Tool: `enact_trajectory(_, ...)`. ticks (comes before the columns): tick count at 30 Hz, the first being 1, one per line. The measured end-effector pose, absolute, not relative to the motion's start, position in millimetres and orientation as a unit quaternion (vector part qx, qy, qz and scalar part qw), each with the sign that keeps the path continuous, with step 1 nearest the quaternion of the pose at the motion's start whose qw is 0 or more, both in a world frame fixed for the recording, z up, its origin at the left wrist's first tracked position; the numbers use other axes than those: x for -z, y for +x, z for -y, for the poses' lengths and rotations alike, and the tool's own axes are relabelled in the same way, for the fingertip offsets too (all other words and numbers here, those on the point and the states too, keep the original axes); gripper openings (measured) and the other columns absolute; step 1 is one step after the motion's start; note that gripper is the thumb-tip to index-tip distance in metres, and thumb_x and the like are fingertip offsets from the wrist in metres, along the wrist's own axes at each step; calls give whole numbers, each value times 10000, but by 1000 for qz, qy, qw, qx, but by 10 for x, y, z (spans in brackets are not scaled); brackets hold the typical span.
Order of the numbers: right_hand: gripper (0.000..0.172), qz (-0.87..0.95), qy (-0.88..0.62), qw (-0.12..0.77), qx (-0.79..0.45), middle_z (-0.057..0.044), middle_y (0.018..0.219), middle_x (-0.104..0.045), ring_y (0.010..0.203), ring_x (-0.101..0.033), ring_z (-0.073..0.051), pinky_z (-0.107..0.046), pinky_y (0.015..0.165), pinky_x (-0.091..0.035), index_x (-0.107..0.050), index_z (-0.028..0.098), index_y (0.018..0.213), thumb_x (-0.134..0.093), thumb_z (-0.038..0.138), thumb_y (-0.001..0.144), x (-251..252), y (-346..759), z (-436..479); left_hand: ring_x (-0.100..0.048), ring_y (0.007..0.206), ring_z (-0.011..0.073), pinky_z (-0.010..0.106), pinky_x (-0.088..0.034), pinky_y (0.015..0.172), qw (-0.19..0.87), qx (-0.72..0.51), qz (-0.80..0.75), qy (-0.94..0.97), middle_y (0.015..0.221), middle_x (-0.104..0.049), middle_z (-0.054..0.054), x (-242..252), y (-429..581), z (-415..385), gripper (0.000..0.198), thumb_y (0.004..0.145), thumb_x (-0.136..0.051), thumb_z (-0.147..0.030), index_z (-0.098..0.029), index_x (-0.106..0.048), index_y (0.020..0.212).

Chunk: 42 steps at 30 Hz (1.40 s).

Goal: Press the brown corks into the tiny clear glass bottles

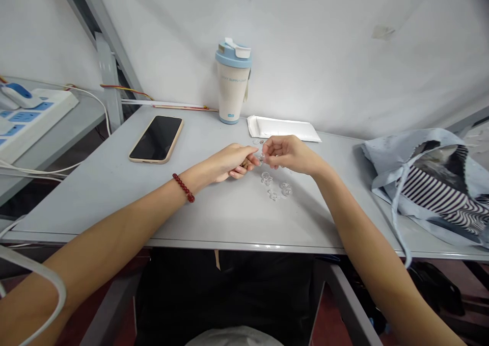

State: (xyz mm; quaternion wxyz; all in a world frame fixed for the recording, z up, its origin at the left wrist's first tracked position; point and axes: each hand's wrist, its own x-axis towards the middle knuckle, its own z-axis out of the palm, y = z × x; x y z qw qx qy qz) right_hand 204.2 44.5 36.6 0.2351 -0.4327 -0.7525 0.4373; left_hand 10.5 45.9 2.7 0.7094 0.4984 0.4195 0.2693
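Note:
My left hand (237,162), a dark red bead bracelet (184,187) on its wrist, is closed with curled fingers; something small and brownish shows between them, too small to name. Close beside it, my right hand (284,154) pinches a small clear piece (262,158) between thumb and fingertips. Several small transparent round pieces (286,188) lie on the grey table (229,218) just below the hands. A few more tiny bits (256,141) sit just beyond the fingertips.
Behind the hands stand a cream cup with a blue lid (233,81) and a flat white packet (284,128). A phone (156,139) lies at left, with a power strip (34,116) and cables farther left. A light-blue cloth bag (389,157) rests at right, its strap hanging over the edge.

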Motion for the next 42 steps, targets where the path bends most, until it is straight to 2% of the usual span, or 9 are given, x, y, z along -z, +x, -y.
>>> enact_trajectory(4, 63, 738, -420, 281, -448, -3, 693, -639, 620, -582, -106, -248, 568, -460, -623, 158, 772, -650, 130, 724, -355, 1966, -413, -226, 399, 19, 158, -156, 336, 728, -271, -390, 494, 623, -434, 1, -59, 144, -413, 275, 896, -527, -315, -126, -604, 713)
enact_trajectory(9, 74, 749, -445, 322, -370, -29, 710, -665, 653, -605, -127, -274, 604, -483, -648, 146, 747, -692, 206, 755, -339, 1869, -349, -199, 401, 26, 157, -141, 351, 715, -331, -386, 480, 562, -295, -65, -69, 217, -347, 313, 897, -555, -250, -180, -439, 614)
enact_trajectory(16, 291, 713, -436, 283, -471, -59, 759, -702, 612, -652, -138, -263, 548, -528, -635, 149, 756, -757, 412, 773, -354, 1760, -238, -304, 373, 40, 183, -197, 370, 526, -476, -465, 529, 437, -379, -40, -16, 293, -302, 486, 914, -514, -364, -182, -395, 480)
enact_trajectory(21, 375, 668, -409, 277, -556, -23, 676, -673, 546, -641, -116, -246, 540, -544, -625, 156, 701, -760, 500, 760, -268, 1654, -189, -270, 350, 48, 208, -208, 370, 430, -506, -515, 542, 356, -254, -53, 27, 247, -364, 619, 896, -528, -443, -205, -253, 395)
enact_trajectory(26, 366, 634, -405, 331, -570, -3, 616, -639, 478, -592, -90, -230, 489, -520, -557, 170, 638, -724, 442, 819, -221, 1615, -209, -245, 340, 61, 225, -194, 350, 438, -495, -540, 521, 362, -231, -49, 17, 227, -391, 649, 921, -461, -552, -222, -229, 412)
enact_trajectory(30, 296, 611, -430, 288, -599, -10, 639, -646, 487, -611, -102, -224, 445, -507, -555, 172, 688, -685, 376, 858, -233, 1624, -237, -331, 341, 88, 221, -232, 348, 455, -488, -526, 527, 329, -286, -22, -11, 261, -323, 667, 953, -350, -599, -229, -254, 407)
enact_trajectory(34, 203, 618, -393, 278, -622, -21, 700, -675, 559, -638, -91, -219, 542, -549, -619, 150, 720, -651, 293, 861, -207, 1640, -253, -383, 352, 94, 209, -292, 376, 421, -475, -536, 557, 318, -345, 3, -61, 273, -250, 701, 968, -340, -581, -225, -288, 366)
enact_trajectory(38, 83, 669, -390, 336, -536, 7, 665, -669, 577, -635, -100, -243, 587, -545, -613, 170, 800, -674, 226, 807, -193, 1660, -246, -393, 387, 96, 213, -292, 400, 357, -471, -523, 613, 335, -366, 9, -94, 253, -248, 702, 981, -380, -505, -214, -320, 345)
enact_trajectory(42, 91, 716, -408, 362, -435, 35, 591, -597, 509, -579, -96, -250, 530, -503, -591, 176, 793, -658, 235, 804, -276, 1784, -290, -236, 363, 67, 238, -183, 373, 325, -476, -550, 605, 349, -217, -39, -82, 197, -332, 688, 936, -507, -466, -215, -218, 364)
